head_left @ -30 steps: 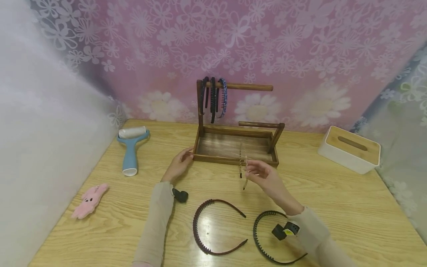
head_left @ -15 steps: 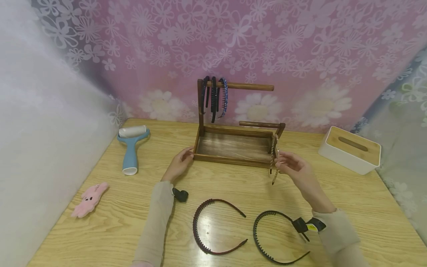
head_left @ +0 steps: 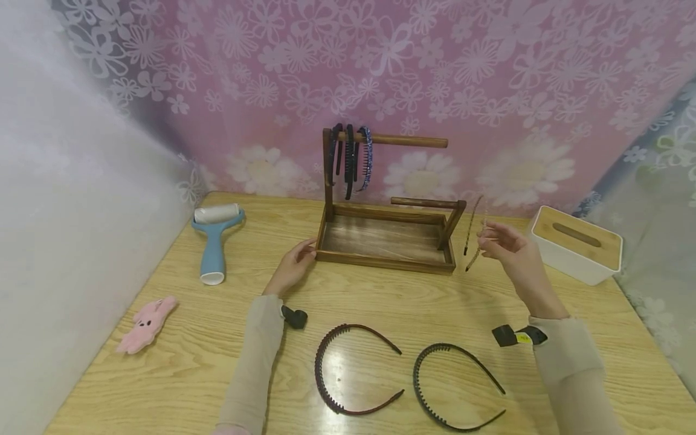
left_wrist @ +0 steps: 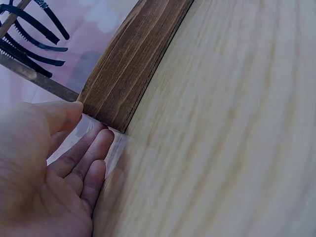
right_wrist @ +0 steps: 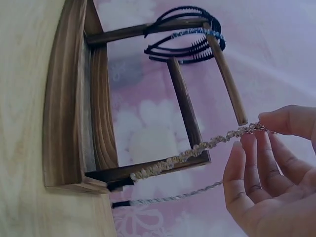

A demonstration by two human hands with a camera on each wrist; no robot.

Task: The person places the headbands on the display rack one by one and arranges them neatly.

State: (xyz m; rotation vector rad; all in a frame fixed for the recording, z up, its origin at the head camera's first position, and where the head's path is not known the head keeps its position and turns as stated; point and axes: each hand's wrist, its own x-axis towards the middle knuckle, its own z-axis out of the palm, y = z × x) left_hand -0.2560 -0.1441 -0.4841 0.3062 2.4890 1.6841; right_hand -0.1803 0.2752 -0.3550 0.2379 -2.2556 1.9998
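Pinches beaded headband (right_wrist: 197,148) in right hand (head_left: 513,252), ends-down, just right of wooden rack (head_left: 383,261); touches rack's left end with left hand (head_left: 292,270).

"Was any lettering made out?"

"No word, brand or number could be read in any of the three views."

"Was a label seen at all?"

"A small yellow label (head_left: 524,338) was seen in the head view, set on the black wrist camera (head_left: 504,335) beside the right sleeve (head_left: 568,350)."

"And was it deciphered?"

"It was not; any marks on it were shown too small to be read."
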